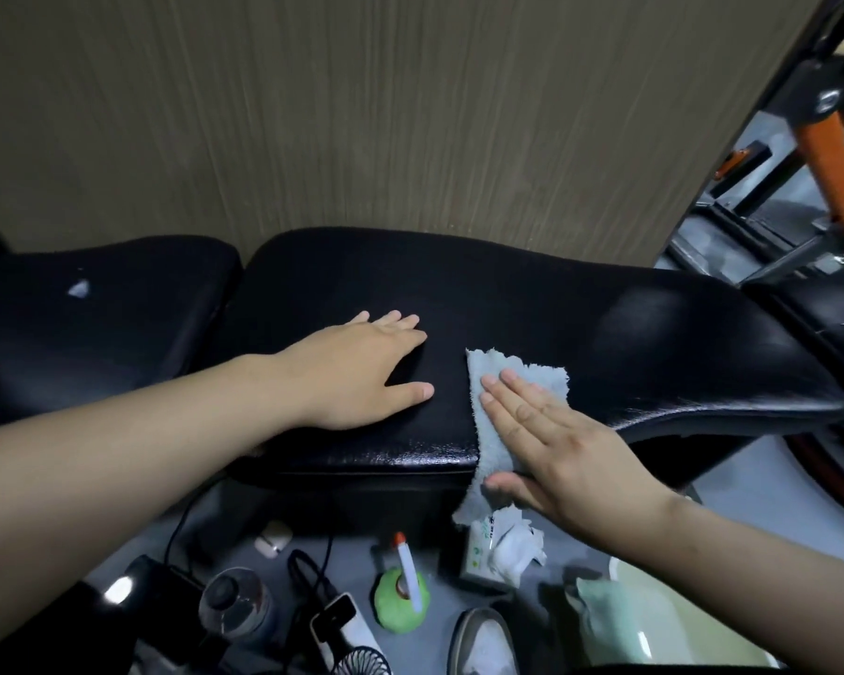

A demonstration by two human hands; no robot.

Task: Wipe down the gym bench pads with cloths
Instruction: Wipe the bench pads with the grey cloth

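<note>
A long black bench pad (532, 304) runs across the middle, with a shorter black seat pad (98, 309) to its left. My left hand (361, 367) rests flat on the long pad, fingers straight and spread. My right hand (556, 445) presses a light blue-grey cloth (503, 377) onto the pad near its front edge, fingers straight. The cloth's lower end hangs over the pad's front side. A small pale mark (79, 288) shows on the seat pad.
A wood-grain wall (386, 114) stands right behind the bench. Orange and black gym equipment (829, 153) is at the right. On the floor in front lie a tissue pack (498, 548), a green spray bottle (403, 596), a dark bottle (235, 601), cables, a small fan (361, 662) and a shoe (483, 645).
</note>
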